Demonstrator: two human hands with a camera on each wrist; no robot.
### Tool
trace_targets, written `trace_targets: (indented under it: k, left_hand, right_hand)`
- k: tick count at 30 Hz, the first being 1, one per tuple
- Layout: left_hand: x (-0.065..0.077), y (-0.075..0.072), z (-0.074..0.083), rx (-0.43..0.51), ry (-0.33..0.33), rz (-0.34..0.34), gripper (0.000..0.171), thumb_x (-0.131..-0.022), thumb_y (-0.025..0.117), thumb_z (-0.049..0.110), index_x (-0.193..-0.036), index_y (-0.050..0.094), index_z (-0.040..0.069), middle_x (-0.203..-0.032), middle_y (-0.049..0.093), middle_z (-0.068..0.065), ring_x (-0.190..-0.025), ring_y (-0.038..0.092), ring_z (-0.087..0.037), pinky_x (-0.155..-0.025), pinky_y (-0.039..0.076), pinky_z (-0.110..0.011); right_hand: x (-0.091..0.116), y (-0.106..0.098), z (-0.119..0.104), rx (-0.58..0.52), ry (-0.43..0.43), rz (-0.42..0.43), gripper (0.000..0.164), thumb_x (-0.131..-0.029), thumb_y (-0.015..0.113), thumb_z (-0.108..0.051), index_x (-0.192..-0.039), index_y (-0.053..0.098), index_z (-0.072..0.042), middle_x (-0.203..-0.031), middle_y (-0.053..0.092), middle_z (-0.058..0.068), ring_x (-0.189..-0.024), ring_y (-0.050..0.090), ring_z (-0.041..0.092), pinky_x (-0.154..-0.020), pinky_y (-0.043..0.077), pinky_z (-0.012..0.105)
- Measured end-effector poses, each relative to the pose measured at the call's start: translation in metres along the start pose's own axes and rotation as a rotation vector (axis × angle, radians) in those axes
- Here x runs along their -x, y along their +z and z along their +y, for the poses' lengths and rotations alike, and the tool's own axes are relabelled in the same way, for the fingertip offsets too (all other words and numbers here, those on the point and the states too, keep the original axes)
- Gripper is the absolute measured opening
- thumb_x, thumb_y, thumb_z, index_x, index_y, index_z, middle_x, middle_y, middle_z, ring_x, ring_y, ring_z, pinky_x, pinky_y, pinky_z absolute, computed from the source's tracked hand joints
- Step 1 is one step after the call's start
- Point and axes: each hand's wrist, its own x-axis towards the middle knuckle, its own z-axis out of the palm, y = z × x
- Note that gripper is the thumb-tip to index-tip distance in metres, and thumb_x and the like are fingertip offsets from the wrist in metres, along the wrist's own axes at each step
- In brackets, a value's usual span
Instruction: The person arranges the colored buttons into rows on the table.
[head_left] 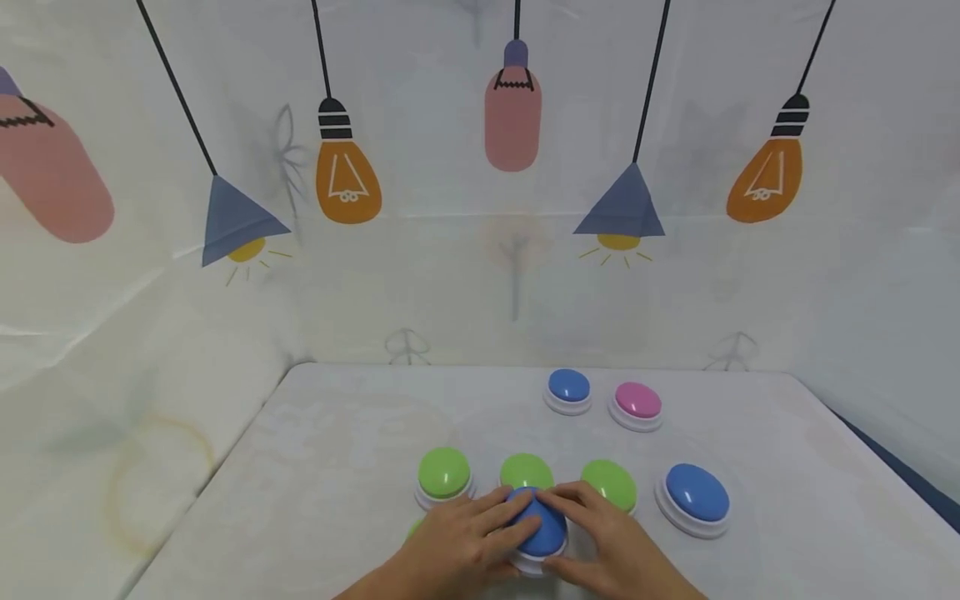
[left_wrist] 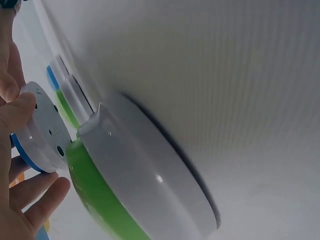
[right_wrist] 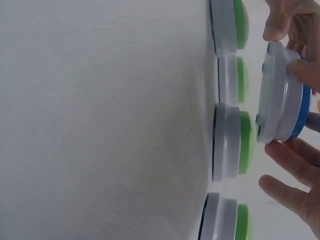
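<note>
Both hands hold one blue push button with a white base (head_left: 544, 533), raised off the table. The left hand (head_left: 459, 540) grips its left side, fingers over the blue dome. On the opposite side, the right hand (head_left: 609, 542) grips it with thumb low and fingers at the top. The white underside (left_wrist: 45, 112), with small dark holes, shows in the left wrist view. Green buttons (head_left: 444, 472) stand on the table around and beneath; one green button (head_left: 527, 468) is right behind the held one. Another, by the left hand, is mostly hidden.
A blue button (head_left: 697, 493) stands right of the hands, beside a green button (head_left: 609, 482). Farther back are another blue button (head_left: 568, 386) and a pink button (head_left: 638, 401). The white table (head_left: 337, 433) meets a hanging sheet (head_left: 442, 275) printed with lamps.
</note>
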Motion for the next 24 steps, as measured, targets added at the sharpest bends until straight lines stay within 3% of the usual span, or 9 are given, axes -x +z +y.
trace_targets:
  k: [12, 19, 24]
  left_hand:
    - [0.0027, 0.0039, 0.0037, -0.123, 0.086, -0.007, 0.058, -0.083, 0.072, 0.055, -0.127, 0.067, 0.018, -0.128, 0.068, -0.003, -0.108, 0.069, -0.017, -0.067, 0.052, -0.014]
    - [0.0047, 0.0006, 0.0078, -0.054, 0.032, -0.121, 0.052, -0.089, 0.066, 0.052, -0.13, 0.065, 0.02, -0.132, 0.065, -0.002, -0.113, 0.066, -0.016, -0.068, 0.052, -0.015]
    - [0.0047, -0.0006, 0.0096, -0.015, 0.024, -0.186, 0.048, -0.092, 0.064, 0.049, -0.132, 0.063, 0.021, -0.132, 0.065, 0.0, -0.112, 0.066, -0.014, -0.066, 0.049, -0.013]
  right_hand:
    - [0.0035, 0.0011, 0.0081, -0.044, -0.071, -0.061, 0.057, -0.09, 0.069, -0.046, -0.138, 0.058, -0.02, -0.124, 0.055, -0.009, -0.109, 0.059, 0.007, -0.089, 0.056, 0.029]
    - [0.0026, -0.0003, 0.0092, -0.083, -0.075, -0.109, 0.056, -0.09, 0.069, -0.046, -0.139, 0.057, -0.021, -0.125, 0.055, -0.01, -0.11, 0.058, 0.007, -0.091, 0.055, 0.028]
    - [0.0012, -0.0023, 0.0096, -0.154, -0.002, -0.198, 0.058, -0.089, 0.069, -0.048, -0.139, 0.057, -0.022, -0.124, 0.056, -0.009, -0.11, 0.057, 0.005, -0.094, 0.053, 0.027]
